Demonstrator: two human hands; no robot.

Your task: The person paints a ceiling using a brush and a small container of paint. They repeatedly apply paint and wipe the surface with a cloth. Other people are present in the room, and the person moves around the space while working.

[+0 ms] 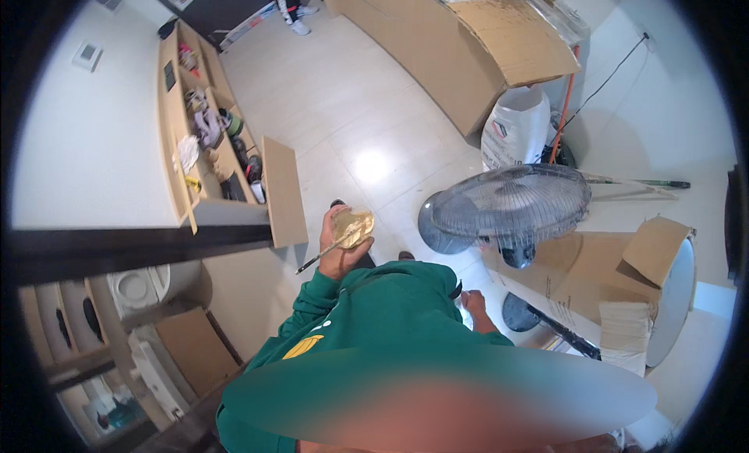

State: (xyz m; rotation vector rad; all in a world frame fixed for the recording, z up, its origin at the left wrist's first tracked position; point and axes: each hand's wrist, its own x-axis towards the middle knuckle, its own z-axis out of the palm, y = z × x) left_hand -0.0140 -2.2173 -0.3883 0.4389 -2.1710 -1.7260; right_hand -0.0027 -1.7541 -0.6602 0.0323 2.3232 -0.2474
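Note:
My left hand [340,260] is closed round a small see-through container [360,222] with a gold-yellow look, held out in front of my body. A thin brush [315,258] lies across the container's rim, its dark handle end sticking out to the lower left past my fingers. My right hand [473,303] hangs low beside my green top, to the right, with its fingers curled in. What it holds, if anything, is too small to make out. The floor fan [511,202] stands nearest to it.
On the left, an open cabinet [279,192] holds shoes and cloths, its door swung outward. Cardboard [577,274] lies to the right behind the fan. A white sack [515,129] stands by a long wooden counter [421,44]. Another person's legs [290,8] show far off.

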